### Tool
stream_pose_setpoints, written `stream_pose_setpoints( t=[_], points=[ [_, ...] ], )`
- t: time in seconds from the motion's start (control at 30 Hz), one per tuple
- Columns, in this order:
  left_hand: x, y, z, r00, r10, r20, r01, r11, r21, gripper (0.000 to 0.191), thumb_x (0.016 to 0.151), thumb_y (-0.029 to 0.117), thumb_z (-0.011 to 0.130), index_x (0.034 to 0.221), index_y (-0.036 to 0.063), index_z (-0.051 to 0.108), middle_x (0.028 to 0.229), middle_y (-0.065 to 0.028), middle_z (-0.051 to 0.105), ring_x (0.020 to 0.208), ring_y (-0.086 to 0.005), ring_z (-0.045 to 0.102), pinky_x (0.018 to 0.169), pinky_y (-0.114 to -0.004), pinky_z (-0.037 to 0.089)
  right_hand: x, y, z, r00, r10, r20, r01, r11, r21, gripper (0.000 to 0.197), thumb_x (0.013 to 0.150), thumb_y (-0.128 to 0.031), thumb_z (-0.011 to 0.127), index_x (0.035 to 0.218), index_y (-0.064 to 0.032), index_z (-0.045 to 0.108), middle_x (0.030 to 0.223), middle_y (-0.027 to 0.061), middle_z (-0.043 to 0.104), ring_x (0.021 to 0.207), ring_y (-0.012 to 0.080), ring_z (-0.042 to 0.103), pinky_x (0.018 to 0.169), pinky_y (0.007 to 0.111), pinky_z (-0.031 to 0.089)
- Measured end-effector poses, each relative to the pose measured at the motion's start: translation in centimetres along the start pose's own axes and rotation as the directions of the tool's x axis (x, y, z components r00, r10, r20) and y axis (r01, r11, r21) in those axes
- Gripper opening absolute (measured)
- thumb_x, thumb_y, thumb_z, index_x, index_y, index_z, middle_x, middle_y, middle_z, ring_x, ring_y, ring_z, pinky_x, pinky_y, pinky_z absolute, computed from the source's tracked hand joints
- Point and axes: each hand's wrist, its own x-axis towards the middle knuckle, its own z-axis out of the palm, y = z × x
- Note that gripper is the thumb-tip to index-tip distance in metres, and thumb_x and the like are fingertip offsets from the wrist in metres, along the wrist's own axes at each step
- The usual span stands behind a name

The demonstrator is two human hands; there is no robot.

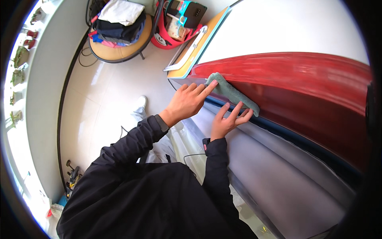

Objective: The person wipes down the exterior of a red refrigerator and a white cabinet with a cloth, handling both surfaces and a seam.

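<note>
A folded grey-green cloth lies slantwise against a glossy dark red panel, just under its brighter red rim. My left hand is at the cloth's upper left end, its index finger stretched over the fabric and the other fingers curled. At the lower right end, my right hand has its fingertips on the cloth, fingers spread. The undersides of both grips are hidden. Below the panel runs a dark blue edge, with smooth grey material hanging under it.
Folded clothes are piled on a round tan-seated chair. Beside it stands a red bucket with assorted items. A yellow-brown board with a white bent bar leans by the panel's left end. Potted plants line the window ledge.
</note>
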Motion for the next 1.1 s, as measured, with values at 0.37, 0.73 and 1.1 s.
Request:
stream_pose_setpoints(
  t=[0.37, 0.73, 1.1],
  points=[
    [-0.5, -1.8, 2.6, 0.995, 0.028, -0.098, -0.056, 0.953, -0.297, 0.074, 0.082, 0.008, 0.067, 0.152, 0.0077, 0.045, 0.099, -0.0064, 0.06, 0.087, -0.024, 0.06, 0.077, -0.036, 0.05, -1.9, -0.3, 0.7, 0.96, 0.275, 0.046, -0.279, 0.952, 0.126, 0.038, 0.103, -0.005, 0.052, 0.139, 0.0042, 0.045, 0.12, 0.0201, 0.054, 0.104, 0.027, 0.055, 0.09, 0.04, 0.048],
    [1.5, -1.3, 4.0, 0.969, 0.104, -0.224, -0.237, 0.642, -0.729, 0.034, 0.081, 0.01, 0.066, 0.114, 0.0037, 0.065, 0.096, -0.0134, 0.063, 0.083, -0.0329, 0.063, 0.072, -0.041, 0.053, 0.7, -1.5, 3.4, 0.872, 0.472, -0.129, -0.362, 0.8, 0.479, 0.042, 0.102, -0.006, 0.055, 0.139, -0.0044, 0.034, 0.126, 0.0155, 0.058, 0.112, 0.0206, 0.06, 0.094, 0.037, 0.05],
    [2.6, -1.7, 3.7, 0.968, -0.059, -0.243, -0.129, 0.714, -0.688, 0.012, 0.088, 0.016, 0.067, 0.087, 0.0041, 0.064, 0.082, -0.0138, 0.062, 0.071, -0.0325, 0.061, 0.062, -0.041, 0.05, 1.2, -2.7, 3.0, 0.827, 0.559, -0.054, -0.474, 0.746, 0.468, 0.025, 0.102, -0.012, 0.057, 0.119, 0.0065, 0.059, 0.109, 0.0134, 0.07, 0.09, 0.0194, 0.068, 0.077, 0.034, 0.055]
  ],
)
